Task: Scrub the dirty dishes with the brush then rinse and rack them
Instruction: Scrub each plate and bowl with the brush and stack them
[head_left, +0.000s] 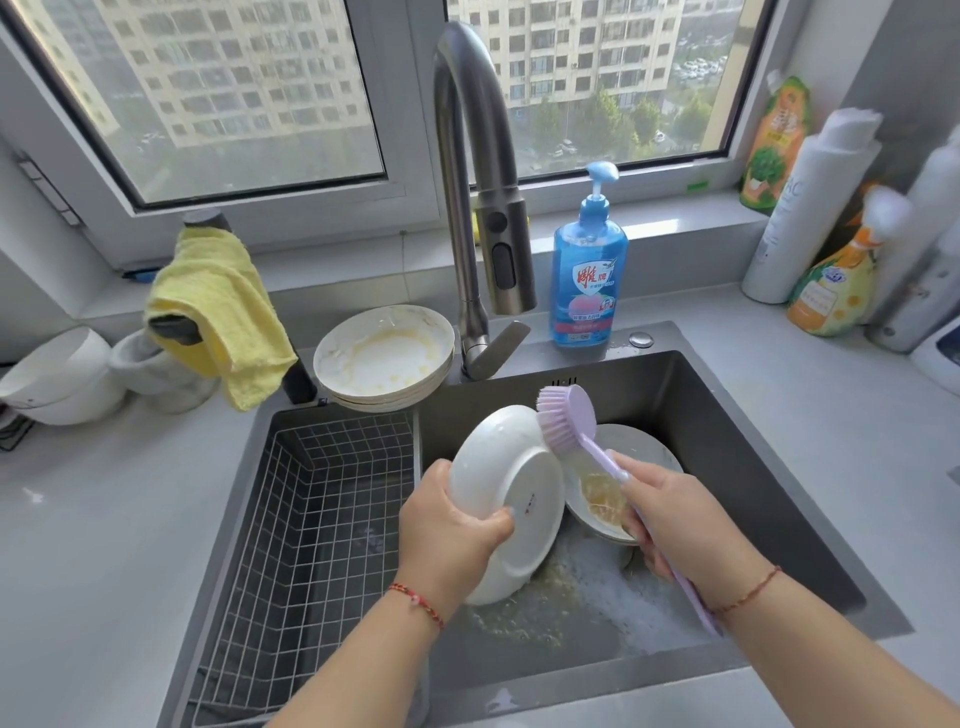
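2 hands work over the dark sink (753, 467). left hand (452, 530) grips a white plate (506, 483), tipped up on its edge with its bottom side facing us. right hand (675, 514) is curled round the handle of a purple brush (569, 421), and the bristles touch the plate's far rim. a dirty plate (602, 499) lies in the sink just right of it. more dirty plates (384, 353) sit stacked at the far left corner. a wire rack (311, 519) fills the left side. blue soap bottle (589, 280) stands beside the tap (467, 182).
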